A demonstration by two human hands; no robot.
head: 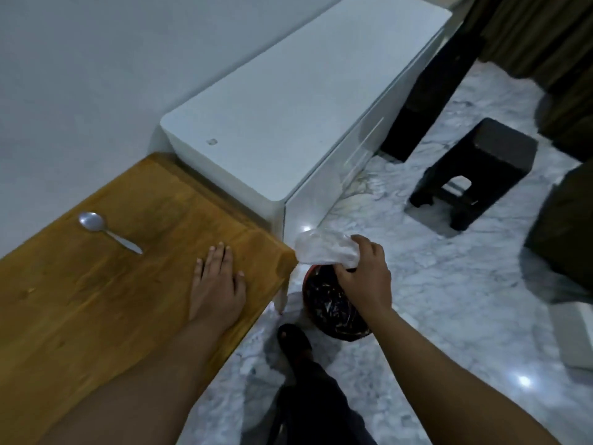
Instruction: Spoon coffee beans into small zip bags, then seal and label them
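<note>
**Holding a bag over the bin**

Standing at the table's (96,300) right end, the person has both arms out. The left hand (218,284) lies palm down on the wooden top near the corner, fingers straight and slightly spread, holding nothing. The right hand (365,277) reaches past the table edge, above the floor (449,284). Its fingers and thumb are curled round the near edge of a clear plastic bag (321,250) and pinch it. The bag is crumpled and hangs in the air just off the table corner, directly above a round bin (333,316) with a dark liner. What the bag contains cannot be told.

A metal spoon (107,231) lies on the table well to the left of the left hand, bowl toward the wall, untouched.

Noted also: a white cabinet (288,107) abutting the table's far end, a black stool (475,171) on the marble floor beyond, and the person's foot (293,343) in dark footwear beside the bin.
</note>
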